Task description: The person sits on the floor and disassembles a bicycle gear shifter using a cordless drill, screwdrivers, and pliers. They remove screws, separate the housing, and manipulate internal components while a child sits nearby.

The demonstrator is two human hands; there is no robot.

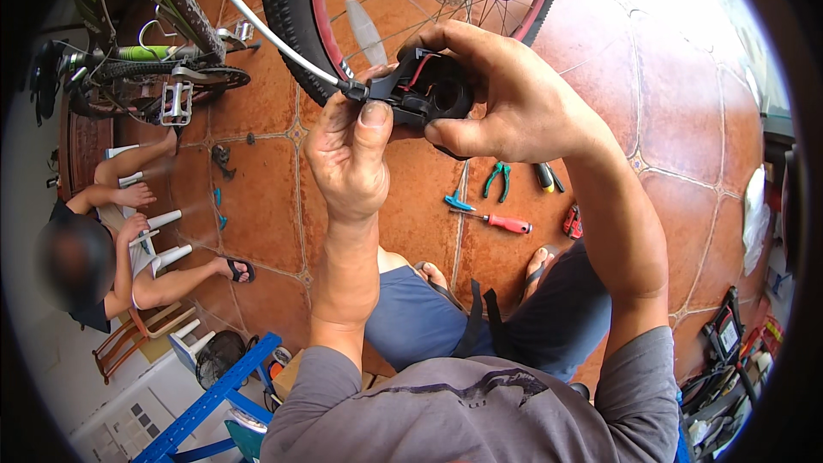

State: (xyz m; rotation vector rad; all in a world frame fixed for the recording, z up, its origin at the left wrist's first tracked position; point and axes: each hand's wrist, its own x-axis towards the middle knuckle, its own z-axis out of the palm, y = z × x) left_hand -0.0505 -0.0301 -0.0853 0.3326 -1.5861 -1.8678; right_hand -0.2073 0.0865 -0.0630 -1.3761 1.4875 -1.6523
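Observation:
Up in front of me, near the front wheel, both hands hold a black bicycle shifter (417, 93). It has a dark inner cavity, a round opening and a thin red strip showing. A white cable housing (257, 27) runs from its left side up toward the top of the view. My left hand (350, 156) pinches the shifter's left end, thumb on the near side by the cable entry. My right hand (519, 99) wraps round the right end, its thumb below and its fingers over the top. The fingertips behind the shifter are hidden.
On the tiled floor lie a red-handled screwdriver (507, 224), a blue hex key (459, 203) and green pliers (496, 182). A bicycle wheel (321, 0) stands ahead, with bike frame and pedals at upper left. Another person (94, 266) sits at left.

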